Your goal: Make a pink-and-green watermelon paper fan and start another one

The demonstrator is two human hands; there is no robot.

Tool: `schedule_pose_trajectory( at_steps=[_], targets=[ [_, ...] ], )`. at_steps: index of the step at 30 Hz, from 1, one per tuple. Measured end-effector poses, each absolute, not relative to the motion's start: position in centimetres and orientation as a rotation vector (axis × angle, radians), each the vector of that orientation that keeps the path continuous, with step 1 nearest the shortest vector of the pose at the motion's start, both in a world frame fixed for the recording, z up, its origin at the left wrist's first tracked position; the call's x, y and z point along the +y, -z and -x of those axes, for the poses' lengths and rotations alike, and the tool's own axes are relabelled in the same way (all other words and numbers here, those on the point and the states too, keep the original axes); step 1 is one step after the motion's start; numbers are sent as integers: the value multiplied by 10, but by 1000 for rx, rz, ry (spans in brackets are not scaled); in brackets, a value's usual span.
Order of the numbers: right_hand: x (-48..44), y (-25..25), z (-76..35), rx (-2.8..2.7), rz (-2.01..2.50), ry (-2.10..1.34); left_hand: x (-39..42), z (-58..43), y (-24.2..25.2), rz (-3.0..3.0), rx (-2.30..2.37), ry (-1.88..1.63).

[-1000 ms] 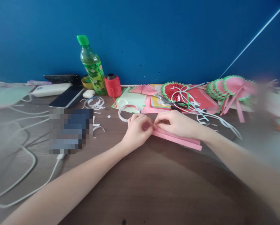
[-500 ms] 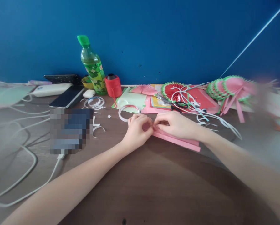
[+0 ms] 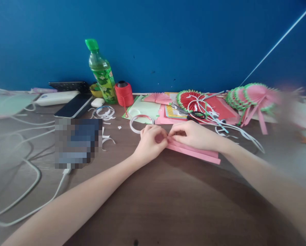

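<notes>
A folded strip of pink paper [image 3: 194, 152] slants across the middle of the table, its right end free. My left hand [image 3: 152, 141] pinches its left end between thumb and fingers. Close beside it, my right hand [image 3: 192, 135] is closed on the paper's upper edge, the fingertips of both hands nearly meeting. The knuckles hide part of the paper. Just behind my left hand lies a clear ring-shaped roll [image 3: 135, 128]. Black-handled scissors [image 3: 197, 115] rest on the paper pile behind my right hand.
Along the blue wall stand a green bottle [image 3: 101, 75] and a spool of red thread [image 3: 123, 94]. Pleated paper fans [image 3: 156, 98] lie on coloured sheets, with a pink-and-green pleated bundle [image 3: 256, 95] to the right. A phone [image 3: 74, 106], a blurred-out device [image 3: 78, 143] and white cables [image 3: 37, 171] occupy the left.
The free right end of the pink paper has risen slightly and shifted a little right. Both hands keep almost the same place and grip.
</notes>
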State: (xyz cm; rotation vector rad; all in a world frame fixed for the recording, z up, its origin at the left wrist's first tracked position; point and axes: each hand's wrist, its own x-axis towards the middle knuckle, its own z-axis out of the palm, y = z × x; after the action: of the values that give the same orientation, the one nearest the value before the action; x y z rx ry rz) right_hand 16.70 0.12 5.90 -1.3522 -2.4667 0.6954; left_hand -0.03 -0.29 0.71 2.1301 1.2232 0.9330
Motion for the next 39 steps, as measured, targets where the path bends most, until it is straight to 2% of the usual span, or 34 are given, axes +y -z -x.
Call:
schedule_pose_trajectory(
  at_steps=[39],
  targets=[
    [5, -55, -170, -2456, 1277, -750, -2, 1, -6, -2152, 1170, -953]
  ],
)
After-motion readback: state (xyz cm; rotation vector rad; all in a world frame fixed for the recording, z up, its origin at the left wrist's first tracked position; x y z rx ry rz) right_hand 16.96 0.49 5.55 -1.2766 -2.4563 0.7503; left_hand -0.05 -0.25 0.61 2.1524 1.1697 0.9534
